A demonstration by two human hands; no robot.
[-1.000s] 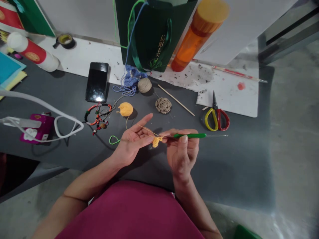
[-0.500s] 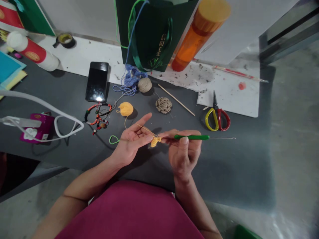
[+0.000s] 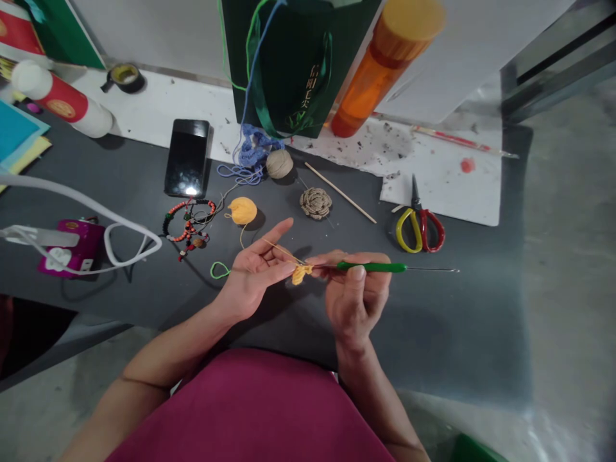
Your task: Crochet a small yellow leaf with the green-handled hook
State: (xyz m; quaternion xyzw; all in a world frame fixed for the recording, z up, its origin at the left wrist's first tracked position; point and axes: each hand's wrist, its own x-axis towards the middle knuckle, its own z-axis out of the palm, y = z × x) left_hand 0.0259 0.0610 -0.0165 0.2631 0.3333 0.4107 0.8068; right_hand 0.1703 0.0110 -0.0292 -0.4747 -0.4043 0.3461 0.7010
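My right hand (image 3: 355, 296) is closed around a crochet hook (image 3: 370, 267) with a green handle and a thin metal shaft pointing right. A small yellow crocheted piece (image 3: 301, 274) sits between my hands, pinched at the fingertips of my left hand (image 3: 255, 274). A strand of yellow yarn (image 3: 283, 252) crosses the left fingers and leads back to a yellow yarn ball (image 3: 242, 210) on the dark mat. The hook's tip is clear of my hands, and the hook's near end is hidden by my right fingers.
A tan twine ball (image 3: 280, 163), a twine rosette (image 3: 316, 203), a wooden stick (image 3: 340, 192), scissors (image 3: 418, 226), a phone (image 3: 187, 158), beaded bracelets (image 3: 187, 221) and blue yarn (image 3: 253, 149) lie ahead. A green bag (image 3: 283, 64) and an orange bottle (image 3: 385, 67) stand behind them.
The crochet hook has slid to the right through my right hand, so more of its shaft shows. The yellow piece has turned slightly. My left hand has barely moved.
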